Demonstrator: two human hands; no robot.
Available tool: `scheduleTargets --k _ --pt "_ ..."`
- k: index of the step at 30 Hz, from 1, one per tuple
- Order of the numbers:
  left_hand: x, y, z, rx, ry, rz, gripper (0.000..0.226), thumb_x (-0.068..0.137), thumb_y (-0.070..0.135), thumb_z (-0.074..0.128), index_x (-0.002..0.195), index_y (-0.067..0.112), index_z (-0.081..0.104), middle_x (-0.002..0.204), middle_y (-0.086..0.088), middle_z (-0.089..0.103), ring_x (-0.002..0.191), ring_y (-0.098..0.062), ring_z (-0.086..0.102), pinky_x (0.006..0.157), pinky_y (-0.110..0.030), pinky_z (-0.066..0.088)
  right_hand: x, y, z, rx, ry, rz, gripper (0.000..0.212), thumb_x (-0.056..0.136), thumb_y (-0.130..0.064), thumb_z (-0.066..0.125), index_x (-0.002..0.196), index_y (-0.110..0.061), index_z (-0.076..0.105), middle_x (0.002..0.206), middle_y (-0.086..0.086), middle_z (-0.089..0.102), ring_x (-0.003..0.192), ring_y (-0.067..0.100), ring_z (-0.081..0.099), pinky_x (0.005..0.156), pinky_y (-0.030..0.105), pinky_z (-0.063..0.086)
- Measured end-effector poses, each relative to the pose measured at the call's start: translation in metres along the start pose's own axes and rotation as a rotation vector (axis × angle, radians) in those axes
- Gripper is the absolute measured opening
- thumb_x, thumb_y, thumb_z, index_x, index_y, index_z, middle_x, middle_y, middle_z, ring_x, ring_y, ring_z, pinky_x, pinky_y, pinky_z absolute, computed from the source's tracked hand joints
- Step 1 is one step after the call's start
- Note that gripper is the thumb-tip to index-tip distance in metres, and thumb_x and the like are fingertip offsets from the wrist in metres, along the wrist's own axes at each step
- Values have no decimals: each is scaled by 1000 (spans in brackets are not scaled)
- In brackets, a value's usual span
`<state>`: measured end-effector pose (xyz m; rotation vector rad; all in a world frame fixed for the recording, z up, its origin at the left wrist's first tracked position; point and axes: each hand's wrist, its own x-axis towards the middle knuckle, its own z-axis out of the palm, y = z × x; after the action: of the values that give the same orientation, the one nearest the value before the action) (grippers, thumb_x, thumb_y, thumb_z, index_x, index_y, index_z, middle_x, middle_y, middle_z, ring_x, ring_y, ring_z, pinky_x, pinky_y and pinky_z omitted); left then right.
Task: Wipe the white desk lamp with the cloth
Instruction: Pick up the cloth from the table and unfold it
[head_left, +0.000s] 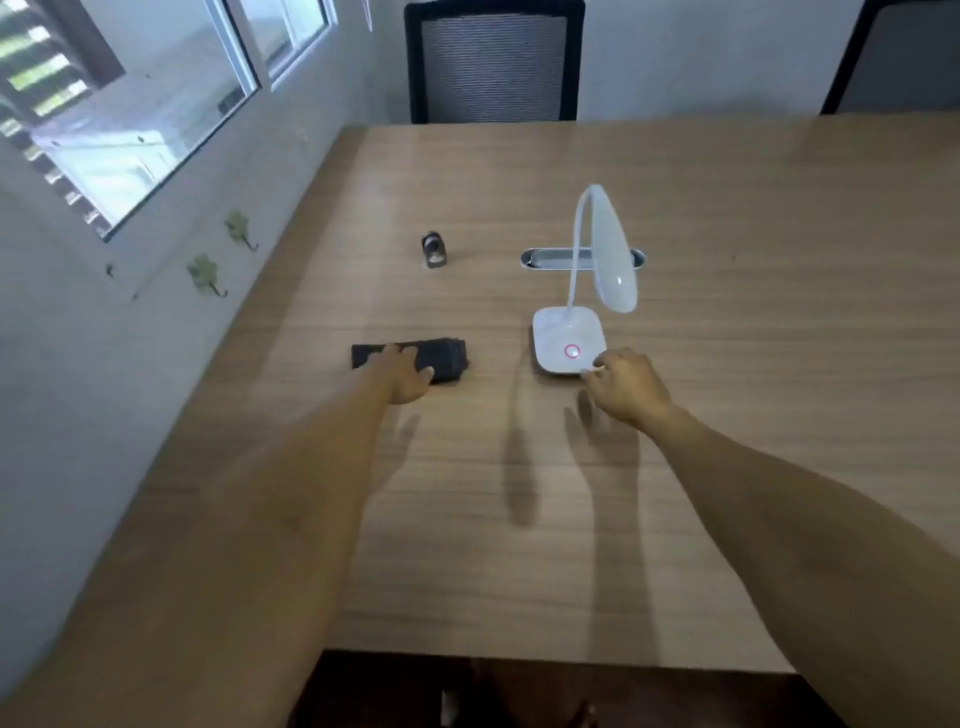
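The white desk lamp (569, 338) stands on the wooden table (727, 415), right of centre, with a square base, a red-ringed button and a bent neck whose head points down. A dark folded cloth (447, 356) lies flat on the table to the lamp's left. My left hand (405, 374) rests on top of the cloth, fingers spread over it. My right hand (626, 387) touches the near right corner of the lamp's base with its fingertips, holding nothing.
A small dark object (434, 249) stands farther back on the table. A metal cable slot (582, 258) is set in the tabletop behind the lamp. A black mesh chair (493, 62) stands at the far edge. A wall with windows runs along the left.
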<state>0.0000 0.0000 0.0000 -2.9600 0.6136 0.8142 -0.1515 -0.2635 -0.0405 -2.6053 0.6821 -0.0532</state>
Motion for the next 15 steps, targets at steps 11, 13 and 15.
scheduleTargets --k 11,13,15 --pt "11 -93 3 -197 204 -121 60 100 35 34 151 4 23 157 -19 24 142 -37 29 112 -42 29 35 -127 69 66 -41 -246 30 82 -23 60 104 -4 62 111 22 59 107 41 52 91 46 45" --pt "21 -93 1 -239 223 -97 59 100 34 36 150 5 25 157 -18 26 141 -36 31 111 -41 31 50 -140 78 47 -103 -266 31 82 -26 59 106 -6 59 113 19 58 109 38 50 92 45 45" --pt "32 -92 0 -264 236 -67 58 100 33 38 151 6 26 157 -16 28 142 -34 31 112 -39 31 62 -151 84 52 -163 -255 40 84 -26 58 118 -7 53 125 16 54 118 34 47 98 43 43"
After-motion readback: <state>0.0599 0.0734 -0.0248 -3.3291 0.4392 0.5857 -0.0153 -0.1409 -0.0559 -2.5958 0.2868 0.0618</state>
